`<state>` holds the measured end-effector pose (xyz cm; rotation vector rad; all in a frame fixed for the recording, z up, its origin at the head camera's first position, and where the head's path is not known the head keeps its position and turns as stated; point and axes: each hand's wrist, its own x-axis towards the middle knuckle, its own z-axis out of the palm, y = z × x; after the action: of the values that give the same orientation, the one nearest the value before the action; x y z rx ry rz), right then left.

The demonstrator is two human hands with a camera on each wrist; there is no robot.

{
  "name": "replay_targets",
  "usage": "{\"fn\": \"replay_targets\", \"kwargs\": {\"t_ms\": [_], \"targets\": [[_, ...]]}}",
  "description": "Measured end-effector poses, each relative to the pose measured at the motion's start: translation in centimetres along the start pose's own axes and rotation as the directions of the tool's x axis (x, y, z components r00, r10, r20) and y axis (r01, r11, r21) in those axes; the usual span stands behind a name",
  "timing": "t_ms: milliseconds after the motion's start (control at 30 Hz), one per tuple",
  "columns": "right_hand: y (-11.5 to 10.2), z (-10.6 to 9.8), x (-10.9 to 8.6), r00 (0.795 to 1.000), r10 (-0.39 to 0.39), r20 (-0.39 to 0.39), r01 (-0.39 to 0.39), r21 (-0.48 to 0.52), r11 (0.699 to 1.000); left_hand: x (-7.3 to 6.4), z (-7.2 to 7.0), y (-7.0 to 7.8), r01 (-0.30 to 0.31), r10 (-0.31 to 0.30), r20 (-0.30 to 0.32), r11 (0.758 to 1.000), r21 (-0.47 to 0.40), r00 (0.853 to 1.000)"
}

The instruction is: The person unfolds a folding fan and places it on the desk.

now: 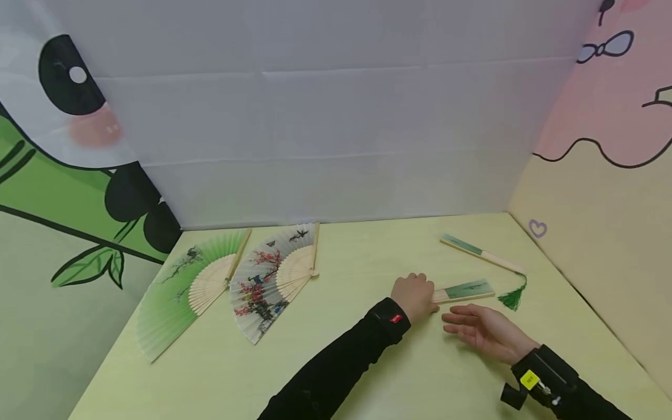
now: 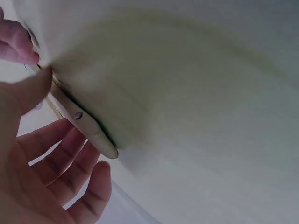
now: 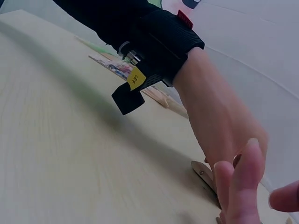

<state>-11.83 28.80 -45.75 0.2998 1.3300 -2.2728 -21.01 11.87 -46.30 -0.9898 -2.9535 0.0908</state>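
Observation:
A closed folding fan (image 1: 467, 290) with a green printed leaf lies to the right of centre on the table, its leaf end pointing right. My left hand (image 1: 413, 296) holds it by the pivot end. In the left wrist view, thumb and fingers lie on either side of the pale wooden guard (image 2: 84, 122), whose rivet shows. Just right of it and nearer to me, my right hand (image 1: 487, 333) is held with loosely bent, spread fingers and nothing in them. The right wrist view shows the fan's rounded end (image 3: 202, 171) beside the left hand.
Two spread fans stand at the left, one green (image 1: 175, 294) and one white with red blossoms (image 1: 259, 286). Behind the held fan lies another closed fan (image 1: 480, 252) with a green tassel (image 1: 511, 298). A pale wall (image 1: 336, 128) bounds the table's back, with a side panel (image 1: 593, 233) right.

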Motion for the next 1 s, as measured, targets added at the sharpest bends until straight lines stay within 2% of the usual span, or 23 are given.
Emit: {"fn": "replay_targets", "kwargs": {"t_ms": [167,267,367,433,567,667,733,833,967,1000], "targets": [[0.2,0.7,0.8,0.998,-0.005,0.056,0.000,0.089,0.996,0.1,0.8,0.1,0.000,0.001,-0.039,0.999,0.034,0.999],[0.3,1.1,1.3,0.998,-0.001,0.062,-0.005,0.093,0.996,-0.4,0.9,-0.2,0.000,0.000,-0.058,1.000,0.004,0.998],[0.5,1.5,1.7,0.997,-0.007,0.083,0.004,0.040,0.999,-1.1,0.7,-0.8,0.012,-0.017,-0.058,0.995,-0.094,0.998],[0.5,1.8,2.2,0.995,-0.018,0.098,0.017,0.005,1.000,-1.7,0.4,-1.2,0.023,-0.033,-0.052,0.982,-0.186,0.998],[0.5,2.7,2.9,0.995,-0.045,0.089,0.051,-0.059,0.997,-3.0,-0.3,-2.1,0.028,-0.052,-0.055,0.928,-0.371,0.997],[0.3,3.3,3.2,0.997,-0.064,0.046,0.070,-0.124,0.990,-3.9,-0.7,-2.8,0.011,-0.059,-0.077,0.857,-0.515,0.995],[0.1,3.9,3.2,0.996,-0.082,0.016,0.084,-0.175,0.981,-4.4,-0.9,-3.5,0.001,-0.071,-0.090,0.791,-0.611,0.993],[-0.3,4.7,3.3,0.995,-0.103,-0.004,0.099,-0.249,0.963,-5.0,-0.9,-4.5,0.004,-0.094,-0.074,0.645,-0.764,0.993],[-0.6,6.0,3.6,0.995,-0.099,0.013,0.097,-0.346,0.933,-6.0,-1.1,-6.1,0.036,-0.109,-0.010,0.417,-0.908,0.994],[-0.6,6.4,3.7,0.995,-0.098,0.020,0.098,-0.372,0.923,-6.2,-1.1,-6.5,0.048,-0.112,0.007,0.367,-0.929,0.994]]}}
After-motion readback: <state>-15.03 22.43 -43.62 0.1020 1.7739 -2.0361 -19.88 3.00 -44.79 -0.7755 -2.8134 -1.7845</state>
